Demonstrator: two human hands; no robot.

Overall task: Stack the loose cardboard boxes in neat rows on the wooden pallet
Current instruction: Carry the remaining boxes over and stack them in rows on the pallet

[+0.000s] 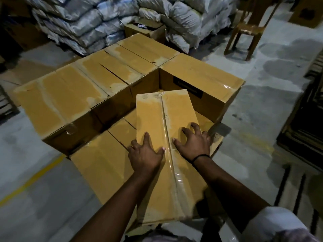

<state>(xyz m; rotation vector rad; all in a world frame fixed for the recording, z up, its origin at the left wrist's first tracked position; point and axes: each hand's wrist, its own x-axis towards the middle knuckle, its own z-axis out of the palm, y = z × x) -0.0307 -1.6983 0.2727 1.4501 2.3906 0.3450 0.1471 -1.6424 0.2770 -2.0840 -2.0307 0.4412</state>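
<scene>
Cardboard box (153,117) lies on the lower boxes (97,163) at the stack's near right corner, below the taller rear row (70,95) and the right-hand box (201,79); the pallet itself is hidden. Its long axis runs straight away from the person, taped seam up, near end overhanging the stack's near edge. Left hand (145,154) lies flat on top; right hand (194,144) presses with spread, arched fingers; neither grips. It is probably stiff, sealed and weighty, with slick tape, so best taken under the long sides.

Tan boxes (157,119), grey floor (271,102)
Boxes yellow-brown, pale streaks under glossy tape (181,182); one label (187,87) black; sacks (78,23) white and blue-grey; floor mottled grey with a yellow line (31,179); chair (248,30) brown; wristband (201,157) black.
</scene>
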